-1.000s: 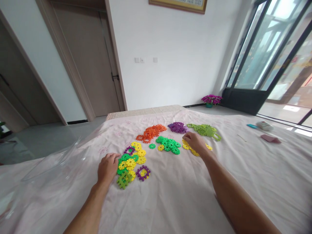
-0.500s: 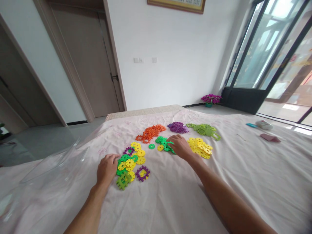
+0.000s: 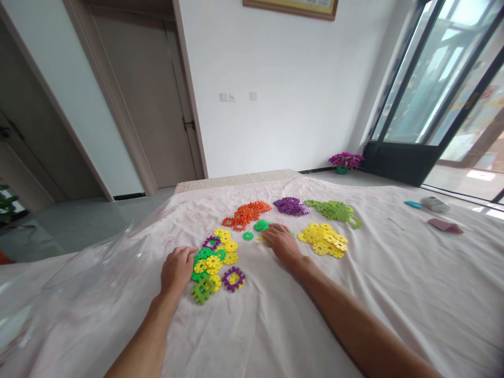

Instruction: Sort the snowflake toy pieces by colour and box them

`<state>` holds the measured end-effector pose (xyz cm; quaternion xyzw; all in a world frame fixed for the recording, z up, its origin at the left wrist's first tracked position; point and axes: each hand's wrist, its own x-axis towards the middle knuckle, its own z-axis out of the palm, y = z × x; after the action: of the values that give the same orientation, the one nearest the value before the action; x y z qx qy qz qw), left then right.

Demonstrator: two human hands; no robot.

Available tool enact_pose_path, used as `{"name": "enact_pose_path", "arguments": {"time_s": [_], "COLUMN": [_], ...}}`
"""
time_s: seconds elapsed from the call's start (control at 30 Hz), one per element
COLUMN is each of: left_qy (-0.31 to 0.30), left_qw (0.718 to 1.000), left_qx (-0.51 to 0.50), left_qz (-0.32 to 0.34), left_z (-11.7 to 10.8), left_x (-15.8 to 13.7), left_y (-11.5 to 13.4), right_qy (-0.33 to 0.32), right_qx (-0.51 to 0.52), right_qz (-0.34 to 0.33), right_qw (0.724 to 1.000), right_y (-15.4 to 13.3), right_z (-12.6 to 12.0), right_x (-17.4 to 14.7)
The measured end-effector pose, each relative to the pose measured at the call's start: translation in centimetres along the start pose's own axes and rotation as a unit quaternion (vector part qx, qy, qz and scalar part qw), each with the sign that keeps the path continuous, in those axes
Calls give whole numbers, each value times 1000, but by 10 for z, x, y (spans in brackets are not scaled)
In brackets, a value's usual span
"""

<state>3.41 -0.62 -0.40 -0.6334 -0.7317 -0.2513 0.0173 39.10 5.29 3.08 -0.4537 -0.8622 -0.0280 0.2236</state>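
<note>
My left hand [image 3: 178, 270] rests on the cloth with its fingers loosely stretched, touching the left edge of a mixed pile. In that pile lie green snowflake discs [image 3: 205, 253], yellow snowflake discs [image 3: 213, 262], a purple square frame piece [image 3: 211, 242] and a light green square piece [image 3: 203, 290]. Another purple frame piece [image 3: 233, 279] lies over a yellow disc beside it. My right hand [image 3: 281, 242] reaches over the green disc pile [image 3: 260, 225], fingers pointing down and apart. A lone yellow disc [image 3: 260, 239] shows partly at its fingertips; whether they touch it is hidden.
Sorted piles of orange pieces [image 3: 248, 214], purple pieces [image 3: 291, 206], light green pieces [image 3: 334, 210] and yellow discs [image 3: 323, 240] lie farther back. A single green disc [image 3: 248, 236] sits between piles. A clear plastic container [image 3: 90, 262] is at left; a pink item [image 3: 445, 226] lies right.
My right hand has moved left, from the right side of the green pile to the lone yellow disc. My left hand stays by the mixed pile. The view has shifted slightly.
</note>
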Motion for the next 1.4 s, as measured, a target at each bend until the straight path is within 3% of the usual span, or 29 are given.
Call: {"name": "enact_pose_path", "arguments": {"time_s": [0.2, 0.33, 0.47, 0.6, 0.73, 0.8, 0.87, 0.97, 1.07, 1.27, 1.4], "left_qy": [0, 0, 0, 0, 0, 1, 0, -1, 0, 4, -1], "left_qw": [1000, 1000, 1000, 1000, 1000, 1000, 1000, 1000, 1000, 1000, 1000], "left_qx": [-3, -6, -6, -1, -3, -5, -5, -5, -3, 2, 3], "left_qz": [2, 0, 2, -2, -2, -1, -1, -2, -3, 1, -2], "left_z": [-1, 1, 2, 3, 2, 1, 1, 1, 1, 0, -1], "left_x": [0, 1, 2, 2, 1, 1, 1, 1, 1, 1, 0], "left_y": [1, -1, -2, -2, -1, 0, 0, 0, 0, 2, 3], "right_qy": [89, 177, 212, 238, 224, 181, 98, 7, -56, -93, -75], "right_qx": [24, -14, -88, -128, -63, 0, 61, 97, 119, 129, 133], "right_qz": [127, 225, 314, 346, 254, 169, 63, -68, -155, -225, -193], "right_qw": [988, 958, 921, 898, 939, 969, 991, 993, 979, 961, 969], "right_y": [21, 49, 74, 80, 58, 37, 11, -28, -57, -73, -70], "right_z": [-10, -25, -42, -52, -46, -37, -27, -12, -2, 5, 8], "right_x": [-4, -10, -21, -29, -19, -10, -3, 1, -1, -3, -1]}}
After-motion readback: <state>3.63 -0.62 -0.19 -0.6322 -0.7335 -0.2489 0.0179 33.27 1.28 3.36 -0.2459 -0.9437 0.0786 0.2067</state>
